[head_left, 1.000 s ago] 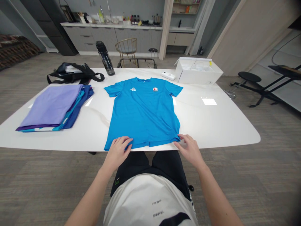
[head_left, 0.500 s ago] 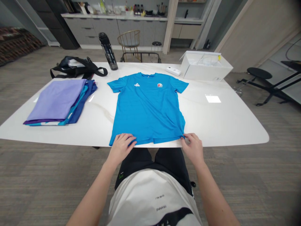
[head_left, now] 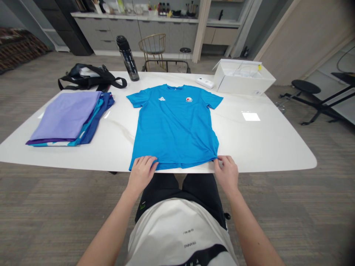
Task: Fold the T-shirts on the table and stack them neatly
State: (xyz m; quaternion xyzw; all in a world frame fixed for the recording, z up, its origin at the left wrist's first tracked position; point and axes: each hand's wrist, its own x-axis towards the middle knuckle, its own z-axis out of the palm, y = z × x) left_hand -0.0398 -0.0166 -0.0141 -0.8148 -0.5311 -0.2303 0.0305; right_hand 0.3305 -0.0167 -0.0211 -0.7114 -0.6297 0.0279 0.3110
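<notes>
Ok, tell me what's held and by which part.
The blue shirt, by its bottom hem: right hand pinching one corner, left hand lying near the other.
</notes>
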